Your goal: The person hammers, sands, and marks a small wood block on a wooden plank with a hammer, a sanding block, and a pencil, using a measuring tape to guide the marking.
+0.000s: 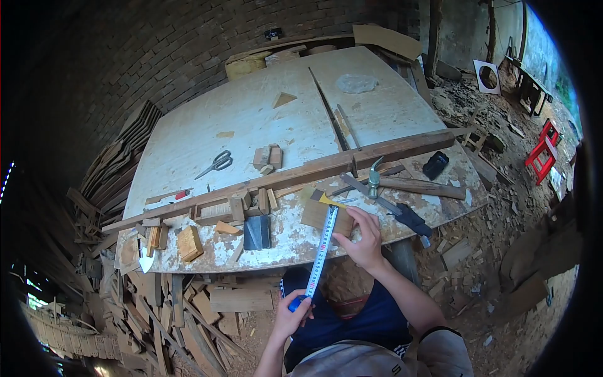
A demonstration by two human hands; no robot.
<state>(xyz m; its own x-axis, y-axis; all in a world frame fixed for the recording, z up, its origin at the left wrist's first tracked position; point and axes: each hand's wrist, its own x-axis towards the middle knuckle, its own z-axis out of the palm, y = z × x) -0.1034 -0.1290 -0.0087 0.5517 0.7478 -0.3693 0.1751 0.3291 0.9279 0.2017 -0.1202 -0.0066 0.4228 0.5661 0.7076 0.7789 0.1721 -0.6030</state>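
Note:
My left hand [290, 319] is wrapped around the blue case of a tape measure [296, 303] near my lap. Its white blade [319, 257] runs out, slanting up across the table's front edge to a flat wooden board [314, 215]. My right hand [365, 244] grips the right side of that board, thumb close to the blade and fingers along the edge. At the board's top, a yellow piece [328, 200] lies right by the blade's end.
A long wooden beam [295, 174] crosses the worn table [207, 138]. A hammer [414, 186] lies at the right, near a black object [435, 165]. Scissors [217, 162], a dark rectangular block [257, 232] and wood blocks [190, 244] are to the left. Scrap wood [182, 314] litters the floor.

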